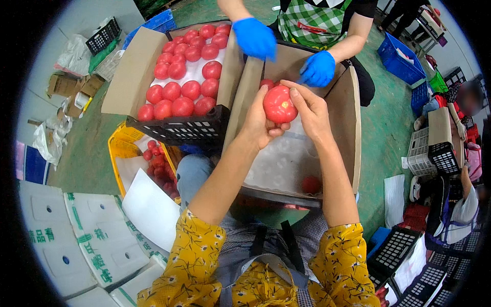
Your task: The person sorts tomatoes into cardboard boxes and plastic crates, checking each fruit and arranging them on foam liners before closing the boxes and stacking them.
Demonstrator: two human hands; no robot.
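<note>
Between my left hand (262, 121) and my right hand (310, 109) I hold a large pinkish-red tomato (280, 104), its pale stem scar showing. Both hands are above a cardboard-lined crate (355, 134) with a pale sheet in its bottom. One tomato (311, 185) lies in its near right corner, and a few more show behind my fingers at the far left. To the left stands a black plastic crate (176, 128), also lined with cardboard, holding many tomatoes (183, 106) in rows on white lining.
A person in blue gloves (317, 69) works across the crate, close to my hands. A yellow crate (115, 149) of small tomatoes and a white sheet (151, 209) are at lower left, beside white foam boxes (103, 238). Blue crates (401, 59) and seated people are at right.
</note>
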